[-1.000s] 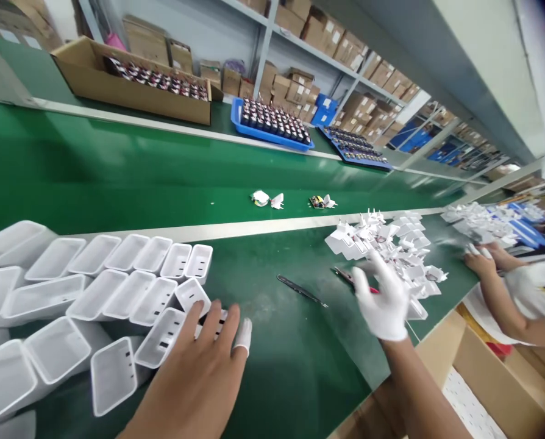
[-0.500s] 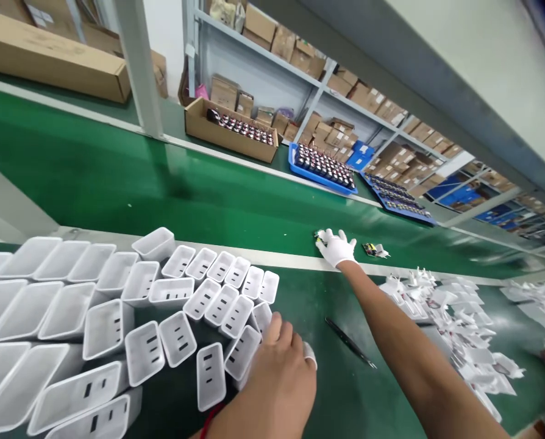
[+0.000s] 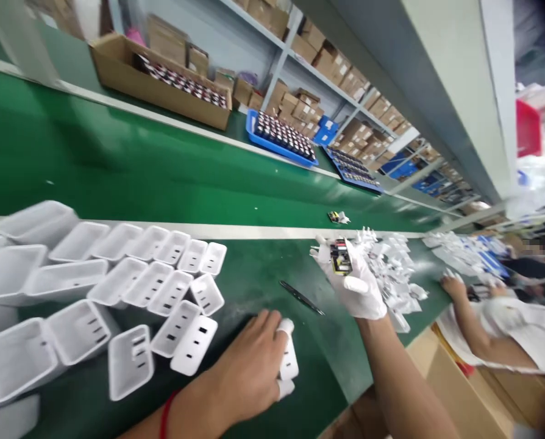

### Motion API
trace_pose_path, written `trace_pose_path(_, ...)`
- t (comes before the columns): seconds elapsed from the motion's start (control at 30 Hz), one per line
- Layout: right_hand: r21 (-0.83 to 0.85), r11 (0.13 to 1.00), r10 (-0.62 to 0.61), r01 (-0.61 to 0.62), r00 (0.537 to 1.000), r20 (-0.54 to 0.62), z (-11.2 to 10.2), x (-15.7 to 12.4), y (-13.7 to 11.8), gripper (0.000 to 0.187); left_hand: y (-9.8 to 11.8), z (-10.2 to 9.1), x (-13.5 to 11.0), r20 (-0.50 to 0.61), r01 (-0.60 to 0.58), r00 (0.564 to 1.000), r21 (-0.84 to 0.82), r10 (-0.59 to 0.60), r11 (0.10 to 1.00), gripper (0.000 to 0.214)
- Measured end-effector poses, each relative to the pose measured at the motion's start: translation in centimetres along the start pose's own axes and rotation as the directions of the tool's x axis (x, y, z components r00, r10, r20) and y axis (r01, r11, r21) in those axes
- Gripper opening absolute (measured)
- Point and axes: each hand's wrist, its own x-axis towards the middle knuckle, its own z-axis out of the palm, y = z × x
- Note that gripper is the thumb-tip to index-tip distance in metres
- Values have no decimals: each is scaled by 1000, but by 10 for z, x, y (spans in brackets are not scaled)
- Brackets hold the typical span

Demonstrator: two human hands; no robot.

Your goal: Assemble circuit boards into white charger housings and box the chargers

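Note:
My left hand (image 3: 247, 369), with white finger cots on some fingers and a red cord at the wrist, is closed around a white plastic case (image 3: 289, 361) with dark slots, just above the green bench. Most of that case is hidden behind the hand. My right hand (image 3: 361, 286), in a white glove, is closed on a small circuit board (image 3: 340, 257) with black, yellow and red parts and a white piece at its side. Black tweezers (image 3: 302, 297) lie between my hands. Rows of open white cases (image 3: 138, 281) stand on the left.
Another circuit board (image 3: 338, 217) lies on the green belt (image 3: 185, 195). White parts (image 3: 398, 268) are heaped at right, near a co-worker's hand (image 3: 454, 285). Behind the belt stand a cardboard box (image 3: 163, 91) and a blue tray (image 3: 281, 149) of components. A grey beam hangs overhead.
My right hand has brought a circuit board from the belt back over the bench, palm turned up. My left hand has moved away from the rows with a white case. The view has swung right.

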Motion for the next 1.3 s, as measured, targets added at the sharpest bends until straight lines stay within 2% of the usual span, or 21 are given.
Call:
trace_pose_path(0.07, 77, 997, 14, -14, 1000, -3, -11, -23, -1, 79, -4, 10, 4, -38, 18, 999, -40, -20, 999, 32)
trace_pose_path(0.17, 208, 975, 73, -77, 997, 28, -27, -49, -5, 68, -8, 21, 8, -77, 6, 997, -47, -10, 999, 48)
trace_pose_path(0.3, 213, 958, 195, -191, 981, 1, -39, -71, -13, 76, -14, 25, 8, -111, -5, 994, -89, -5, 996, 74)
trace_pose_path(0.47, 211, 960, 191, -183, 981, -18, -41, -90, -13, 64, -21, 20, 6, -90, 15, 995, -207, -34, 978, 69)
trace_pose_path(0.57, 65, 979, 191, -191, 982, -1, -41, -98, -12, 68, -22, 18, 8, -79, 16, 996, -228, -35, 973, 56)
trace_pose_path(0.67, -230, 973, 52, -34, 996, 71, -40, -102, -13, 64, -22, 19, 10, -125, -9, 992, -215, -19, 977, 58)
trace_pose_path(0.73, -350, 933, -32, 78, 990, 136, -39, -104, -14, 61, -22, 20, 10, -193, -92, 980, -173, 58, 981, 56)
trace_pose_path(0.77, -382, 920, -43, 93, 990, 137, -38, -105, -15, 62, -21, 20, 10, -219, -139, 970, -149, 105, 979, 51)
trace_pose_path(0.83, -414, 910, -7, 33, 998, 65, -37, -109, -15, 66, -20, 21, 10, -244, -195, 957, -146, 156, 970, 42)
trace_pose_path(0.87, -417, 909, 20, -15, 1000, 8, -38, -112, -14, 68, -20, 22, 9, -256, -197, 956, -188, 146, 962, 41)
trace_pose_path(0.93, -402, 913, 40, -75, 995, -95, -40, -117, -12, 69, -20, 23, 9, -288, -178, 954, -336, 79, 925, 43)
trace_pose_path(1.0, -389, 921, -16, -36, 992, -128, -44, -121, -9, 65, -21, 23, 10, -301, -158, 953, -433, 23, 888, 45)
trace_pose_path(1.07, -408, 912, -91, 46, 992, -93, -48, -123, -9, 61, -22, 22, 10, -267, -141, 963, -346, 47, 928, 43)
trace_pose_path(1.13, -463, 878, -151, 124, 988, -21, -52, -122, -11, 62, -21, 20, 9, -188, -105, 979, -111, 83, 988, 35)
trace_pose_path(1.2, -540, 818, -200, 199, 978, 57, -52, -121, -15, 67, -18, 17, 8, -132, -47, 989, 101, 60, 994, 23)
trace_pose_path(1.23, -579, 781, -226, 235, 970, 89, -50, -121, -17, 69, -16, 15, 7, -125, -15, 992, 161, 35, 987, 21)
trace_pose_path(1.3, -635, 716, -270, 290, 954, 130, -46, -119, -22, 74, -11, 14, 4, -144, 26, 990, 179, 0, 983, 26)
